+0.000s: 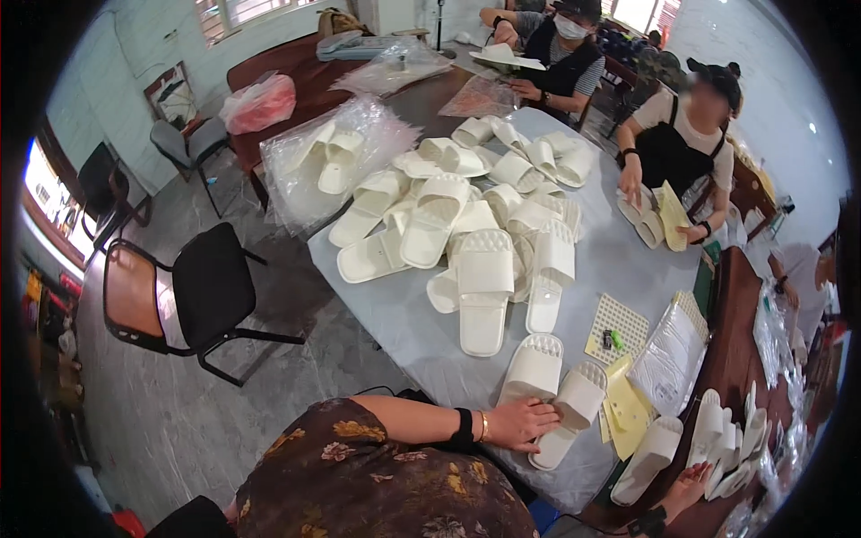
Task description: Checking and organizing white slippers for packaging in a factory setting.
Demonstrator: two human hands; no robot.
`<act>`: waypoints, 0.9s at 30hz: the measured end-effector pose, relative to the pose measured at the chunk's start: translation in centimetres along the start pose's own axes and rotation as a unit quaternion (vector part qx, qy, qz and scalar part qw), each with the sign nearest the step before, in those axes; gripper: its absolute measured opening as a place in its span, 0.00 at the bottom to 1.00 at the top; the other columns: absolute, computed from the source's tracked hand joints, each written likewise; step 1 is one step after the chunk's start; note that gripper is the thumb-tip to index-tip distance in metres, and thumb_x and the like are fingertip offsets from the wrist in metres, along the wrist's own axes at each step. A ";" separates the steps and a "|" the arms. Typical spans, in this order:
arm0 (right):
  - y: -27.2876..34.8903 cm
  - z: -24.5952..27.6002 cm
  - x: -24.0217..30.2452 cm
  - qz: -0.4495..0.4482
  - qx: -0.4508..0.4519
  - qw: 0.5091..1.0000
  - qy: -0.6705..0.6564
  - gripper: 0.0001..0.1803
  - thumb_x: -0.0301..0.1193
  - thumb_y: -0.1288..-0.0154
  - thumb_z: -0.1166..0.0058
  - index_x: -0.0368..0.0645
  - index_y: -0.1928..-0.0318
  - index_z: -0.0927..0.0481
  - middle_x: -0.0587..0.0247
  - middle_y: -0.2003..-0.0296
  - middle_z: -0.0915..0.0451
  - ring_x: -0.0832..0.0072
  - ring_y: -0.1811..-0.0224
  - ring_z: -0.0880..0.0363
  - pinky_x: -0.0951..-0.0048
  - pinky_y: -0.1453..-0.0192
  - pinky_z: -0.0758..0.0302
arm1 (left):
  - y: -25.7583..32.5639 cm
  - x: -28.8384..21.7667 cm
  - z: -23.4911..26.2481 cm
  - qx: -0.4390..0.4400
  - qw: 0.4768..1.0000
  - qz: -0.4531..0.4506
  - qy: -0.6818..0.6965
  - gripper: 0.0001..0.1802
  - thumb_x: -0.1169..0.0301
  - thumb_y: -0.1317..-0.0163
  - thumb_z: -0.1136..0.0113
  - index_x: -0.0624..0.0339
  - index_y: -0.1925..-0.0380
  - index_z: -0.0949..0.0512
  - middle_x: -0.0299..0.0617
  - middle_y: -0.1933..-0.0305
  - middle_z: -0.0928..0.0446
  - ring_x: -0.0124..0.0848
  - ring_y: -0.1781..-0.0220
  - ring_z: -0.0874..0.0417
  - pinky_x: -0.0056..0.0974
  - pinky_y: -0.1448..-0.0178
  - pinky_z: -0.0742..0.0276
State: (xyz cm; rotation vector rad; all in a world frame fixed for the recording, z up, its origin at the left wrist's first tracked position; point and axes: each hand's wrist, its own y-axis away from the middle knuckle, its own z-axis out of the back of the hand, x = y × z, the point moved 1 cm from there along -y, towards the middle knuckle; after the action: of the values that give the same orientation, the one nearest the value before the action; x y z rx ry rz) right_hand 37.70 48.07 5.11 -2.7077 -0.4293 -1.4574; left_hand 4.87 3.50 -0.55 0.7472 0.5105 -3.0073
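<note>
My left hand [525, 421], with a black wristband and a gold bracelet, reaches in from the left and grips the heel end of a pair of white slippers [574, 399]. The pair lies sole up, side by side, near the front edge of the grey-covered table [404, 314]. My right hand [686, 489] is low at the right, fingers apart, touching the end of another white slipper [647, 459]. Just beyond that hand is a stack of white slippers [728, 444].
A big pile of white slippers [475, 224] fills the table's middle. Yellow cards [625, 408], clear bags [668, 359] and a perforated sheet [619, 323] lie to the right. Two people [682, 134] work at the far side. A black chair [206, 287] stands on the left.
</note>
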 end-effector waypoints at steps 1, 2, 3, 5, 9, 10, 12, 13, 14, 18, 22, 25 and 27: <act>-0.1 -0.4 -0.7 0.003 0.002 1.000 0.011 0.12 0.35 0.24 0.49 0.42 0.49 0.21 0.66 0.61 0.17 0.80 0.68 0.22 0.80 0.68 0.22 | 0.1 0.0 0.0 -0.002 1.000 -0.005 0.002 0.34 0.48 0.32 0.46 0.63 0.36 0.29 0.46 0.34 0.29 0.40 0.31 0.31 0.45 0.27 0.41; 0.0 -1.0 -1.2 0.009 0.003 1.000 0.019 0.12 0.35 0.24 0.49 0.43 0.48 0.21 0.66 0.61 0.17 0.80 0.68 0.22 0.80 0.69 0.23 | 0.0 0.1 -0.2 -0.005 1.000 -0.003 0.000 0.34 0.48 0.32 0.46 0.63 0.36 0.29 0.46 0.34 0.29 0.40 0.31 0.31 0.45 0.27 0.41; 0.4 -1.5 -1.8 0.015 0.002 0.999 0.028 0.12 0.35 0.24 0.48 0.43 0.48 0.21 0.67 0.61 0.18 0.80 0.68 0.22 0.81 0.69 0.24 | 0.0 0.1 -0.3 -0.010 1.000 -0.005 -0.001 0.34 0.48 0.32 0.46 0.63 0.36 0.29 0.46 0.34 0.29 0.40 0.31 0.31 0.46 0.27 0.41; 2.3 -2.5 -2.5 0.030 -0.005 0.999 0.045 0.12 0.34 0.24 0.48 0.43 0.47 0.21 0.67 0.60 0.18 0.81 0.67 0.22 0.82 0.70 0.25 | 0.0 0.3 -0.4 -0.014 1.000 -0.010 -0.001 0.34 0.48 0.32 0.46 0.63 0.36 0.30 0.47 0.34 0.29 0.40 0.31 0.31 0.46 0.27 0.41; 5.8 -6.6 -3.9 -0.002 -0.005 0.996 0.084 0.13 0.31 0.26 0.47 0.45 0.44 0.22 0.67 0.57 0.17 0.81 0.68 0.22 0.82 0.69 0.25 | -0.5 0.4 0.3 0.011 1.000 -0.004 0.008 0.34 0.48 0.33 0.46 0.62 0.36 0.30 0.47 0.34 0.29 0.40 0.31 0.31 0.45 0.27 0.41; 6.1 -6.7 -4.0 0.000 -0.009 0.995 0.094 0.13 0.30 0.27 0.47 0.45 0.45 0.22 0.69 0.58 0.18 0.82 0.68 0.23 0.83 0.70 0.27 | -1.0 0.3 0.3 0.023 1.000 -0.008 0.006 0.34 0.48 0.33 0.46 0.61 0.36 0.30 0.46 0.35 0.28 0.41 0.31 0.31 0.45 0.27 0.41; 6.9 -7.7 -5.0 -0.001 -0.022 0.993 0.115 0.12 0.28 0.28 0.46 0.45 0.46 0.22 0.71 0.60 0.19 0.82 0.68 0.23 0.82 0.71 0.29 | -1.0 0.0 0.5 0.018 0.999 -0.028 0.000 0.34 0.47 0.33 0.45 0.61 0.36 0.30 0.45 0.35 0.28 0.40 0.32 0.31 0.45 0.29 0.40; 8.0 -9.3 -6.0 -0.006 -0.028 0.992 0.123 0.12 0.27 0.29 0.46 0.45 0.47 0.22 0.72 0.61 0.19 0.82 0.68 0.23 0.82 0.71 0.30 | -0.9 0.3 0.7 0.000 1.000 -0.012 -0.021 0.34 0.47 0.34 0.44 0.60 0.37 0.30 0.44 0.35 0.28 0.39 0.32 0.30 0.44 0.30 0.38; 9.0 -11.1 -6.6 -0.012 -0.042 0.990 0.131 0.11 0.26 0.29 0.46 0.45 0.48 0.22 0.72 0.62 0.20 0.81 0.69 0.23 0.81 0.71 0.29 | -0.8 0.6 1.0 0.010 0.999 -0.046 -0.014 0.34 0.47 0.34 0.44 0.60 0.37 0.30 0.44 0.35 0.28 0.39 0.32 0.30 0.44 0.30 0.38; 11.1 -12.0 -8.2 -0.016 -0.028 0.993 0.118 0.10 0.24 0.30 0.47 0.44 0.50 0.22 0.69 0.63 0.20 0.80 0.71 0.23 0.78 0.71 0.27 | -1.0 0.2 1.6 -0.001 0.998 -0.037 -0.049 0.33 0.46 0.36 0.42 0.58 0.39 0.27 0.40 0.37 0.25 0.36 0.34 0.28 0.44 0.34 0.36; 12.6 -12.4 -8.1 -0.026 -0.048 0.994 0.096 0.09 0.22 0.30 0.48 0.41 0.51 0.23 0.65 0.63 0.21 0.80 0.71 0.24 0.78 0.71 0.27 | -1.3 -0.3 1.9 -0.002 0.997 -0.043 -0.069 0.33 0.45 0.38 0.40 0.57 0.42 0.24 0.40 0.39 0.24 0.36 0.37 0.26 0.43 0.35 0.34; 12.2 -11.9 -6.9 -0.003 -0.044 0.994 0.099 0.15 0.23 0.30 0.47 0.42 0.44 0.27 0.65 0.61 0.21 0.79 0.69 0.24 0.78 0.70 0.27 | -1.5 -0.6 2.2 0.005 0.995 -0.051 -0.081 0.34 0.45 0.39 0.39 0.58 0.42 0.23 0.40 0.39 0.24 0.36 0.37 0.26 0.44 0.35 0.34; 12.0 -12.4 -5.0 0.020 -0.065 0.993 0.097 0.17 0.24 0.30 0.47 0.42 0.42 0.28 0.65 0.60 0.21 0.79 0.69 0.24 0.78 0.69 0.28 | -1.5 -0.7 2.0 0.007 0.995 -0.038 -0.090 0.34 0.44 0.39 0.39 0.59 0.42 0.23 0.40 0.39 0.24 0.37 0.36 0.27 0.44 0.35 0.34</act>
State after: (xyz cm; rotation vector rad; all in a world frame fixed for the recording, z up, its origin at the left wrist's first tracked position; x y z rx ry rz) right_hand 28.10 33.42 9.08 -2.6151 -0.2770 -1.7757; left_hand 4.41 4.26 1.92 0.4614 0.5244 -3.1106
